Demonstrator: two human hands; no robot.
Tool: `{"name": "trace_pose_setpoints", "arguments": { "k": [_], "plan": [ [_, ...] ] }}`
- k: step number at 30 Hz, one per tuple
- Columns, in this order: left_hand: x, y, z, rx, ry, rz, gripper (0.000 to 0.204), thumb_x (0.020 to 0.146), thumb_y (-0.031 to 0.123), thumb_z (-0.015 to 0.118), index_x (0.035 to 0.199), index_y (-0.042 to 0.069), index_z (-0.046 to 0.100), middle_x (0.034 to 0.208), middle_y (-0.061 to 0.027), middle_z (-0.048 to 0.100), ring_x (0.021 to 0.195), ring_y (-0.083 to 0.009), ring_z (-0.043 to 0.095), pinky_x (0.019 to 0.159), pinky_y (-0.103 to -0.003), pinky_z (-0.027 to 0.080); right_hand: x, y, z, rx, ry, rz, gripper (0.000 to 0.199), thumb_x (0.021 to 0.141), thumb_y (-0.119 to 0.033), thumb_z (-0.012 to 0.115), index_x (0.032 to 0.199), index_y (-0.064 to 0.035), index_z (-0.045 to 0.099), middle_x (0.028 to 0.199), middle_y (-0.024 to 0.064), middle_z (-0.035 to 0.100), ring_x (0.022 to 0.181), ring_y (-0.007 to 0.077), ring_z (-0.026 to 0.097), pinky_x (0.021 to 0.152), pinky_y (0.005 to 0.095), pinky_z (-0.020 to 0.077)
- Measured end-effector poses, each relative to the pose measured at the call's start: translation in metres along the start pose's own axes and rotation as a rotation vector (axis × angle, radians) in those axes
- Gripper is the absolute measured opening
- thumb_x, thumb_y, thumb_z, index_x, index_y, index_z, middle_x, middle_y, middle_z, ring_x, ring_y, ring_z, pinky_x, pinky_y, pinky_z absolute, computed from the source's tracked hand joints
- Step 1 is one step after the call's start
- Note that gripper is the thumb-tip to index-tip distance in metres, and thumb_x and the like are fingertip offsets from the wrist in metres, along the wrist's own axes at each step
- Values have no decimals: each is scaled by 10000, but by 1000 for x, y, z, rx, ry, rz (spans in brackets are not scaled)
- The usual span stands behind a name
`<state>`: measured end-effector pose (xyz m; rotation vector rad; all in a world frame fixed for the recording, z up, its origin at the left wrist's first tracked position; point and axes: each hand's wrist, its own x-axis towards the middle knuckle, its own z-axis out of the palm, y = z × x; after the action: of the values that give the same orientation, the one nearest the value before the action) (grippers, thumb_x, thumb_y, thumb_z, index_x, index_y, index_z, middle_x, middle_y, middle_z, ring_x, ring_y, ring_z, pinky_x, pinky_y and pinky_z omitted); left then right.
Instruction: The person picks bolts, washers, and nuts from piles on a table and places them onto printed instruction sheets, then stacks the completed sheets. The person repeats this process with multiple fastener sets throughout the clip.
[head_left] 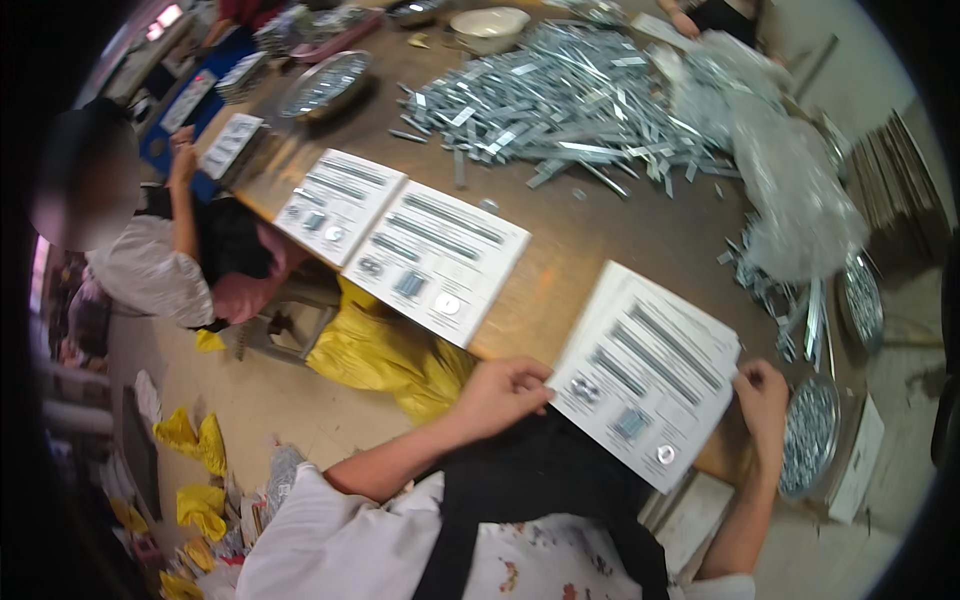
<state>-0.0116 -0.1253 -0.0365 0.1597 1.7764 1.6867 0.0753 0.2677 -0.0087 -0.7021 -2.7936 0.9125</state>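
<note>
In front of me, at the table's near edge, lies a stack of white cards. Its top card bears dark grey metal-looking strips and several small parts; whether these are printed or real I cannot tell. The fingers of my left hand close on the stack's left edge. At its right edge, my right hand is curled, fingertips against the card corner. To the left, two similar white cards, a nearer one and a farther one, lie side by side along the table edge.
A large heap of metal strips covers the table's far middle, beside clear plastic sheeting. A bowl of small metal parts stands by my right hand. Another person sits at the left; yellow bags hang below the table edge.
</note>
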Motion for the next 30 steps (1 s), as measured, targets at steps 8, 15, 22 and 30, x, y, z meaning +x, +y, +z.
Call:
{"name": "trace_pose_setpoints", "arguments": {
  "k": [8,15,22,30],
  "plan": [
    [2,1,2,-91,-57,-35,204,937,58,666,1113,-45,650,872,-22,694,728,-71,642,674,-204,517,-16,-9,-7,227,-103,244,124,841,-75,671,848,32,610,656,57,622,561,104,579,537,259,462],
    [34,18,-33,1051,474,662,327,812,106,710,1118,15,645,1243,-233,591,1141,-363,588,918,-457,482,-10,-16,-3,277,-111,279,110,840,-67,667,869,18,602,666,42,610,550,96,574,482,248,453],
    [90,6,-64,1564,610,612,405,868,143,574,1254,24,593,1466,-187,458,1424,-357,353,1140,-543,292,-12,23,6,391,-81,225,85,843,-33,640,816,4,568,617,10,543,491,81,526,445,230,425],
    [81,8,-89,1547,598,618,373,868,155,560,1213,25,621,1443,-149,484,1437,-312,341,1157,-507,276,-7,39,12,359,-75,179,78,846,-46,617,818,-6,557,606,21,560,456,89,525,417,234,420]
  ]
}}
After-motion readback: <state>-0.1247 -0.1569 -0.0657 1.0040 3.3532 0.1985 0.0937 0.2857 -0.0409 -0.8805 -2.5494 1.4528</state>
